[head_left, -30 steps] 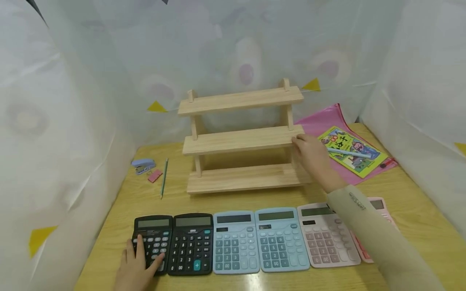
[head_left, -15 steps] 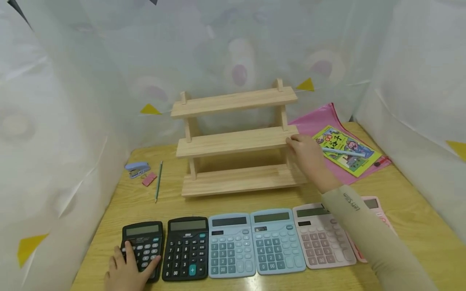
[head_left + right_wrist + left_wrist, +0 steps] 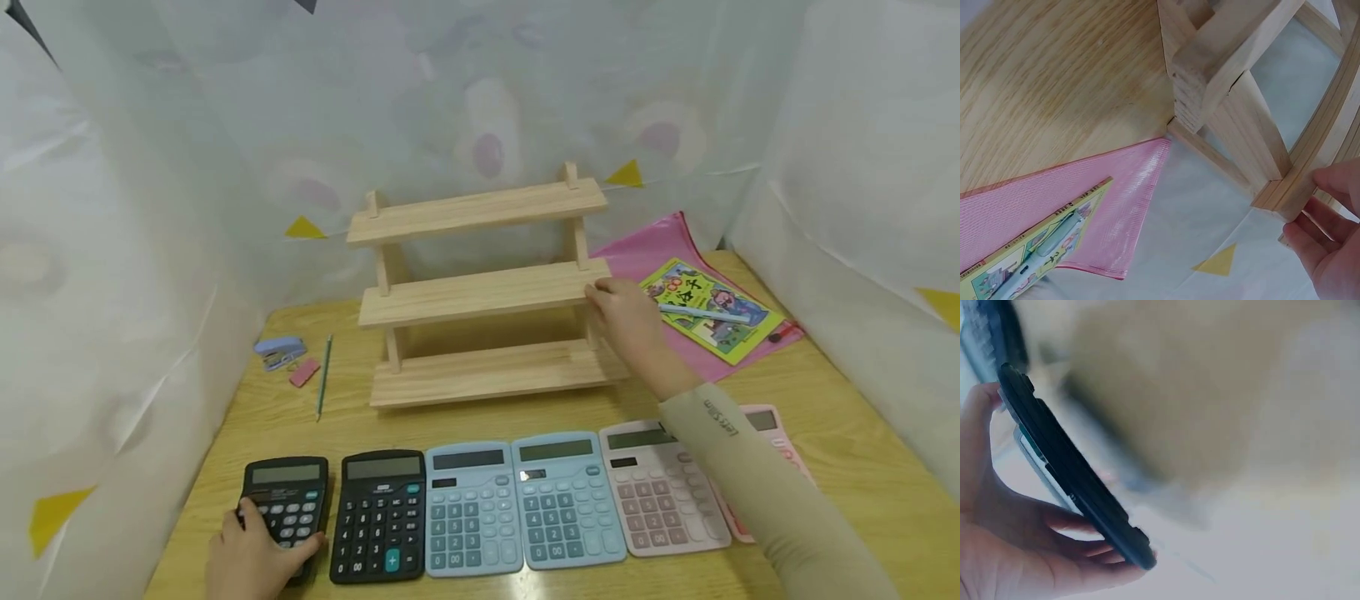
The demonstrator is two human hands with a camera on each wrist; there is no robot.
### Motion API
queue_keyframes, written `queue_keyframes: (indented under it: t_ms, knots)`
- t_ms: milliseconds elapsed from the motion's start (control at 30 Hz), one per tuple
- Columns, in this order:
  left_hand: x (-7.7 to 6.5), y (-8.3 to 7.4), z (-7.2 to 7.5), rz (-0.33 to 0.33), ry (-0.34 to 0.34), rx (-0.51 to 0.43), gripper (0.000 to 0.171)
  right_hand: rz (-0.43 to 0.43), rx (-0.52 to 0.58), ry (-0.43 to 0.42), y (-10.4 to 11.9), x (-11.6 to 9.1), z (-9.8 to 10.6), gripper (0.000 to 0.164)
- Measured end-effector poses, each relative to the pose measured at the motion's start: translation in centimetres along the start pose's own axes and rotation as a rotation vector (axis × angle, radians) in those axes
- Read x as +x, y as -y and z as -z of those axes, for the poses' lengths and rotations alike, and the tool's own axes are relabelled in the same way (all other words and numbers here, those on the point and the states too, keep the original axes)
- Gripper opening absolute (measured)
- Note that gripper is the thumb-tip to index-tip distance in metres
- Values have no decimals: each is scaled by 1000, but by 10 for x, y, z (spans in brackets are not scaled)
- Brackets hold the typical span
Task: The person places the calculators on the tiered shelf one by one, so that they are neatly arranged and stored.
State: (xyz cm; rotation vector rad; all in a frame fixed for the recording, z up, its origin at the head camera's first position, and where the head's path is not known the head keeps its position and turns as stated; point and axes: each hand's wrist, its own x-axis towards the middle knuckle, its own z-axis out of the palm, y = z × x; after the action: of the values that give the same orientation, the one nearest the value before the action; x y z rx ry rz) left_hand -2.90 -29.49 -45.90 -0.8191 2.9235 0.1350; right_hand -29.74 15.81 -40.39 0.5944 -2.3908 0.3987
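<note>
My left hand (image 3: 251, 552) grips a black calculator (image 3: 288, 492) at the left end of a calculator row. In the left wrist view, thumb and fingertips hold opposite edges of this calculator (image 3: 1075, 472), seen nearly edge-on. My right hand (image 3: 630, 321) pinches the right end of the middle board of a three-tier wooden shelf (image 3: 480, 293). The right wrist view has the right hand's fingers (image 3: 1329, 219) at that board's corner. A second black calculator (image 3: 378, 517), two light blue calculators (image 3: 474, 508) and a pale pink calculator (image 3: 663, 487) continue the row.
Behind the right sleeve lies another pink calculator (image 3: 765, 421). A pink zip pouch (image 3: 645, 246) carries a yellow booklet (image 3: 712, 308) and a light blue pen (image 3: 705, 314). At left lie a blue stapler (image 3: 279, 350), a pink binder clip (image 3: 304, 372) and a green pencil (image 3: 323, 379).
The left hand has moved the end black calculator leftward, opening a gap to its neighbour. Its fingers have curled round the side. The right hand stays on the shelf, and the head view shifted slightly.
</note>
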Motion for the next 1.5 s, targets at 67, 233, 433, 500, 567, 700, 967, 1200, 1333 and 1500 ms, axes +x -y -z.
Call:
queue_keyframes:
  t_ms: [67, 233, 433, 500, 567, 700, 967, 1200, 1333, 1500]
  knots:
    - [6, -11, 20, -67, 49, -14, 129, -5, -3, -8, -1, -1, 1, 17]
    - [23, -67, 71, -312, 182, -44, 125, -16, 2, -23, -4, 0, 4, 17]
    - [41, -151, 80, -504, 151, -26, 119, -26, 10, 0, -2, 1, 2, 17]
    - [48, -174, 74, -522, 139, 9, 118, -24, 9, 17, -1, 1, 2, 17]
    - [54, -194, 67, -528, 123, 59, 117, -19, 3, 32, 0, 2, 1, 17]
    - [65, -218, 53, -505, 97, 167, 119, -6, -6, 46, 3, 3, 0, 17]
    - [75, -243, 42, -347, 90, 236, 129, 8, -43, 29, 4, 1, -1, 17]
    - [75, -253, 44, -290, 92, 312, 130, -7, -27, 5, 3, 1, -2, 18]
    - [72, -255, 45, -291, 71, 366, 129, -1, -35, -1, 3, 1, -2, 18]
    - [70, -259, 45, -284, 66, 412, 129, -6, -53, -7, 2, -1, -2, 19]
